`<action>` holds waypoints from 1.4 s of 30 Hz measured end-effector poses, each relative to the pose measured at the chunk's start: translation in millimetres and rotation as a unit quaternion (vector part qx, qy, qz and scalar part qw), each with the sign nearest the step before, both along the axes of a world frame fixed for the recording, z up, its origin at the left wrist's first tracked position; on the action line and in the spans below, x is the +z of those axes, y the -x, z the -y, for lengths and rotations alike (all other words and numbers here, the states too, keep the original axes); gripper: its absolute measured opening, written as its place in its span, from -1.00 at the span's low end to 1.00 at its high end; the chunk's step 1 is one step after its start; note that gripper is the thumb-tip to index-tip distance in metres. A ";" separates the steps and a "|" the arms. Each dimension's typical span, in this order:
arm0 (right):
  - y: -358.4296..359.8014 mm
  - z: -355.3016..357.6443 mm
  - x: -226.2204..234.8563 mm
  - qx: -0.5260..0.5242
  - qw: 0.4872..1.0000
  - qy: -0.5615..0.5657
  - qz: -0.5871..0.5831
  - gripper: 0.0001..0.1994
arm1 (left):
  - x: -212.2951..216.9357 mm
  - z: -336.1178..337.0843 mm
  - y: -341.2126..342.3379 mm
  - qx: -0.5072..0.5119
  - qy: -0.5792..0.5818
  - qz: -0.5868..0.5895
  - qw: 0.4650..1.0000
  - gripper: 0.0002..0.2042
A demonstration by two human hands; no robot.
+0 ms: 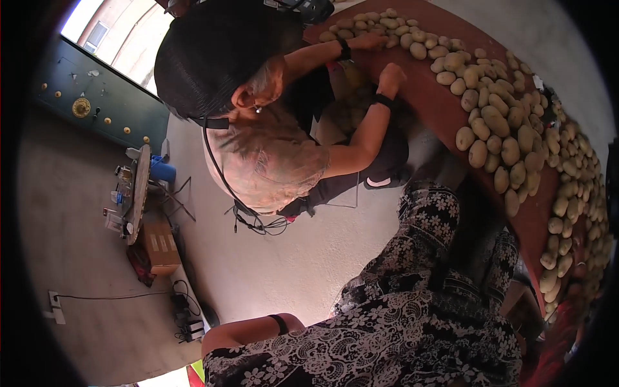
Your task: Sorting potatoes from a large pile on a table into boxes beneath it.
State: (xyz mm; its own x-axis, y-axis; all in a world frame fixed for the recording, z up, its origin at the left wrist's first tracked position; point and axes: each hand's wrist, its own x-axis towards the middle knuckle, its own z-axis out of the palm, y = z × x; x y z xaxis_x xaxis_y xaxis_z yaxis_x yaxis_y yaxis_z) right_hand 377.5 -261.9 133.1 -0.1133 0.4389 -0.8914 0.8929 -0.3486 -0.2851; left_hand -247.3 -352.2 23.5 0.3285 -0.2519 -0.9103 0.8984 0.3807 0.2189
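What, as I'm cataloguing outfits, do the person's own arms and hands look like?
The left forearm is bare, with a black band at the wrist; the left hand is mostly hidden. The right arm and right hand cannot be made out.

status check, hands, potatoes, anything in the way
Left hand mostly hidden by patterned dress; right hand not seen. Potatoes spread on red table. Co-worker's hands near some potatoes.

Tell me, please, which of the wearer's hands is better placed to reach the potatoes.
Probably the right hand, though unseen: the potatoes lie on the wearer's right, while the left hand is far from them, lower left.
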 end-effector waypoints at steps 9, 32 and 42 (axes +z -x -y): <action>-18.3 17.1 13.4 -0.083 0.994 -0.007 -0.064 -0.54 | 55.5 -146.3 -37.8 -0.315 -0.254 0.067 0.912 -0.67; 85.8 -71.6 -6.3 0.320 0.905 -0.269 0.081 -0.52 | 92.7 -292.4 -307.5 -0.417 -0.545 0.202 0.699 -0.72; 92.0 -88.6 -3.6 0.213 0.942 -0.255 0.050 -0.53 | 82.1 -302.9 -326.1 -0.369 -0.460 0.268 0.762 -0.57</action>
State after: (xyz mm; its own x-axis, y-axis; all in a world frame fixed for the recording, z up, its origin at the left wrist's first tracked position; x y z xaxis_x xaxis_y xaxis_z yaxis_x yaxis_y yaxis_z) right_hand 285.5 -173.3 129.6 -0.3037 0.7460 -0.5927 0.9517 0.2077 -0.2262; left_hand 78.8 -49.3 105.6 0.7929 0.1161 -0.5982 0.4817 -0.7206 0.4987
